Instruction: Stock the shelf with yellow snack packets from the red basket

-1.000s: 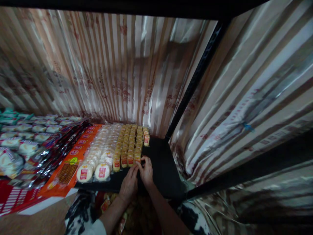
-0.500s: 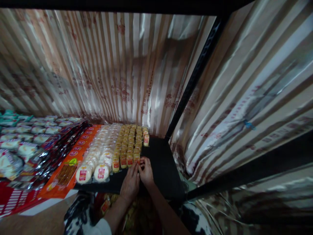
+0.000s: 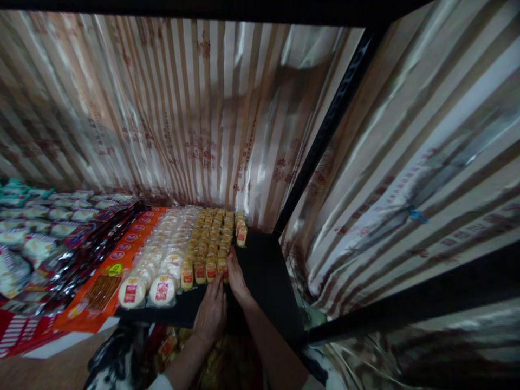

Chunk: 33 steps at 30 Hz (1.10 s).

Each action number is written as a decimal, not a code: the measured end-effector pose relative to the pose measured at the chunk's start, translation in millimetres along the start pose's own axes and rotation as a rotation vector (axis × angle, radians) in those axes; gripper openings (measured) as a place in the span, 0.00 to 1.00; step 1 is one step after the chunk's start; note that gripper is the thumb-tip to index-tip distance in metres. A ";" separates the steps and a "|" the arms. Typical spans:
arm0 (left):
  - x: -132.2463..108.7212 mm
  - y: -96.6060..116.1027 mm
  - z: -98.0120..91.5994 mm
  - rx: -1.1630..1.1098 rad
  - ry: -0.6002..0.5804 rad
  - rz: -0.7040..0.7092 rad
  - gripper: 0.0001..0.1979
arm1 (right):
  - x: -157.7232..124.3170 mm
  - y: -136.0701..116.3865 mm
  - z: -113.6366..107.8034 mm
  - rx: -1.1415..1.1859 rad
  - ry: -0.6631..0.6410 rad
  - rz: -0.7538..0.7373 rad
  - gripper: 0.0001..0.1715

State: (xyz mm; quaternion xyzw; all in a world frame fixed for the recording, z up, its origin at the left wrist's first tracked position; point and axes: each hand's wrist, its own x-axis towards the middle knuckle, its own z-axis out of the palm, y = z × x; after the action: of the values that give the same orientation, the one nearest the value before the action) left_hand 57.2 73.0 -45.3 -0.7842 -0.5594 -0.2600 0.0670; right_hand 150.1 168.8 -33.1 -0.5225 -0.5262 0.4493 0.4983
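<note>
Now that the right hand (image 3: 236,276) has uncurled flat beside the small yellow plastic-wrapped cakes (image 3: 210,248), right of them, seemingly bracing their rows, the left hand (image 3: 211,309) touches their front, grip unclear; flat black shelf (image 3: 264,271) beneath.

The black shelf (image 3: 268,287) carries yellow packets (image 3: 209,244), white packets (image 3: 146,265) and, apparently, orange bags (image 3: 129,239).

My left hand (image 3: 211,309) hides a little of the yellow pack (image 3: 222,265) at its fingertips, and my right hand (image 3: 238,275) covers that row's right side. The labels (image 3: 163,291) are too small for me to read. Below the shelf (image 3: 270,276), the packs (image 3: 166,345) are dim, blurred and partly behind my forearms. My view's left edge cuts off a white bag (image 3: 11,276); its bottom edge, my left sleeve (image 3: 160,383).
</note>
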 end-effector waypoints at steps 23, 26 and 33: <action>0.2 4.8 -0.3 0.086 0.042 0.036 0.25 | 0.9 -12.4 -5.2 0.213 -0.036 0.017 0.40; -0.3 4.8 -0.2 0.060 0.027 0.022 0.27 | 2.2 -14.9 -5.9 0.195 -0.033 0.012 0.40; 0.1 4.5 1.0 -0.006 0.015 -0.003 0.29 | 2.0 -11.3 -5.9 0.150 0.005 -0.038 0.41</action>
State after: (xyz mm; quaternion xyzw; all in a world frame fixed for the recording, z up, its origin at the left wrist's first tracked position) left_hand 61.6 71.9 -45.3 -0.7815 -0.5593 -0.2678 0.0683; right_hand 154.9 169.9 -21.2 -0.4747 -0.4999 0.4766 0.5456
